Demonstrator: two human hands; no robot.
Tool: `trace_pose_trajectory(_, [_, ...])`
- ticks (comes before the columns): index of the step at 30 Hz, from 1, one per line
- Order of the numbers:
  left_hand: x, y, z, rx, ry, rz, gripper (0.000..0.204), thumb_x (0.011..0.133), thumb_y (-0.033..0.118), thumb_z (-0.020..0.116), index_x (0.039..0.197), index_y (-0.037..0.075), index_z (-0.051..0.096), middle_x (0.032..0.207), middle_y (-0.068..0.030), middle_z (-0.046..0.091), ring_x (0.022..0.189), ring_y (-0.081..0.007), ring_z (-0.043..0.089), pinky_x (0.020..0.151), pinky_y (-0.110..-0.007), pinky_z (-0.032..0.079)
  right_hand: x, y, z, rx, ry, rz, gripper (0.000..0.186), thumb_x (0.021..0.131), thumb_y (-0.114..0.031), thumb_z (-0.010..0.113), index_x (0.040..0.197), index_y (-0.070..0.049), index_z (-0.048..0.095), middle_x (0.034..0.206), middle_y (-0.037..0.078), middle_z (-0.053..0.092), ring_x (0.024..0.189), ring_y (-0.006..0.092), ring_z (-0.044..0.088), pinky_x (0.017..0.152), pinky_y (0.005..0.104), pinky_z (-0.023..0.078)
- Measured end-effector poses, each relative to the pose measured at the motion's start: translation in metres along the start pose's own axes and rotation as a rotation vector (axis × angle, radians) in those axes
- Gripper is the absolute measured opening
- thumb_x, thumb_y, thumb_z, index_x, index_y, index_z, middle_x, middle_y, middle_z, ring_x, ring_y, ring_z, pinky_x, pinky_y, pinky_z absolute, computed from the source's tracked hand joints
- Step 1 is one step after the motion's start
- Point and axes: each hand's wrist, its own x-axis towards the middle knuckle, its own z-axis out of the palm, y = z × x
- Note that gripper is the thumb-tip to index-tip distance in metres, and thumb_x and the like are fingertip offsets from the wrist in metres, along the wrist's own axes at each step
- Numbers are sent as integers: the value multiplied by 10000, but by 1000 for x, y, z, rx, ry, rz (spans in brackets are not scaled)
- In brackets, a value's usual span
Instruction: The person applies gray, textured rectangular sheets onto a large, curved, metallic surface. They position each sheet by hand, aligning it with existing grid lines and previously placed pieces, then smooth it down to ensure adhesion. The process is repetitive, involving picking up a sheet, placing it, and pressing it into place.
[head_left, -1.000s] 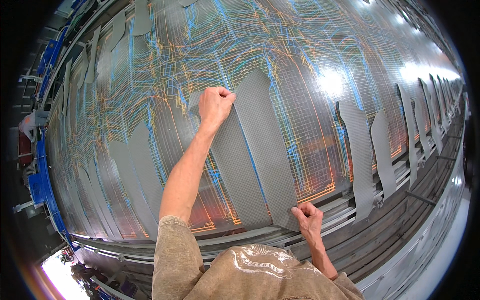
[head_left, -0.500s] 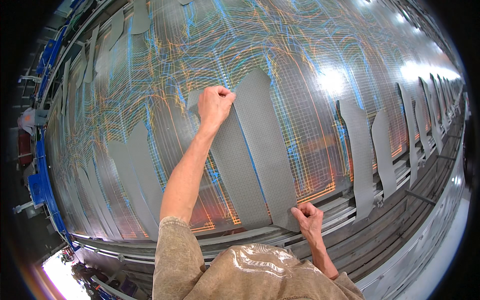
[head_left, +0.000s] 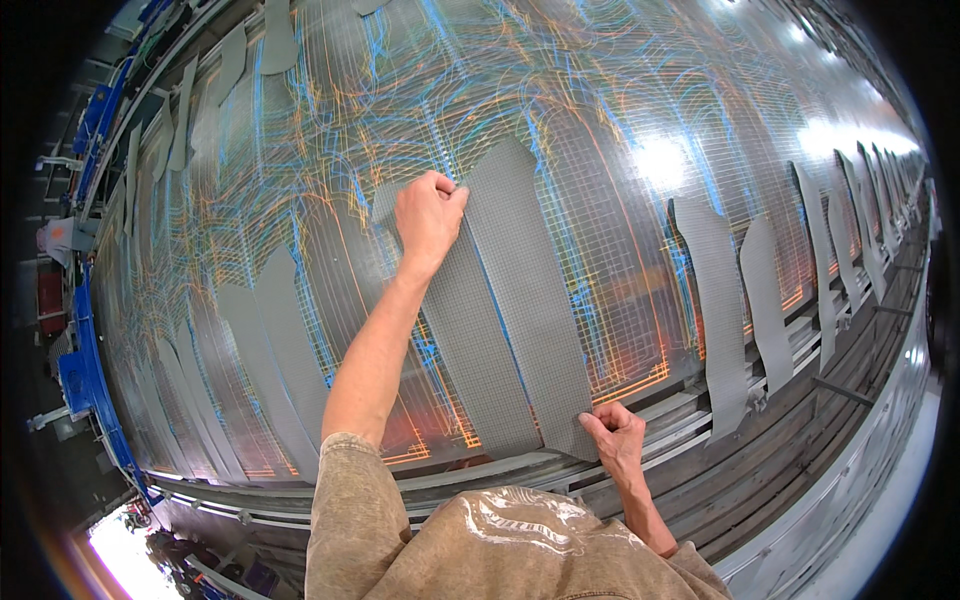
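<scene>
Two long grey cut sheet pieces with a fine grid pattern lie side by side on the table before me, a narrow blue-lined gap between them. My left hand (head_left: 430, 222) is closed in a pinch at the top of the left grey piece (head_left: 478, 345), its fingertips at that piece's edge beside the gap. The right grey piece (head_left: 530, 280) reaches a little farther away. At its near right corner, which hangs over the table's edge, my right hand (head_left: 615, 438) pinches the sheet between thumb and fingers.
The large shiny metal table (head_left: 630, 300) is covered in blue, orange and yellow lines. More grey pieces lie left (head_left: 285, 320) and right (head_left: 715, 310), some overhanging the near edge. A metal rail (head_left: 660, 425) runs along that edge. Blue machine parts (head_left: 85, 330) stand far left.
Almost nothing differs. Both hands keep their places on the grey pieces; the view has shifted very slightly.
</scene>
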Motion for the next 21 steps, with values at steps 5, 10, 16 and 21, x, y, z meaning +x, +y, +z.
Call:
trace_pose_trajectory(5, [-45,2,15,317,127,471,630,849,231,731,1381,17,469,1404,-161,484,1283,-333,476,1039,-481,400,-1,-13,0,-3,-9,4,189,824,-96,788,749,-7,639,599,-40,568,553,25,446,492,225,378])
trace_pose_trajectory(10, [-66,14,42,443,-186,691,683,978,405,522,1510,30,317,1595,-181,236,1483,-336,208,1198,-528,193,-2,-12,2,19,-15,11,187,833,-91,779,750,-6,635,595,-44,558,557,23,448,495,218,375])
trace_pose_trajectory(16, [-12,18,61,408,-153,602,704,1015,463,414,1533,15,253,1620,-169,187,1502,-331,162,1215,-539,130,-2,-8,2,19,5,7,192,833,-98,775,752,2,633,598,-39,561,562,24,460,497,221,380])
trace_pose_trajectory(21, [-7,24,62,529,-153,602,730,1025,491,348,1534,-14,214,1626,-173,158,1509,-331,128,1223,-518,106,-2,-9,2,4,17,-30,200,834,-107,768,746,10,631,599,-27,570,564,29,469,503,227,392])
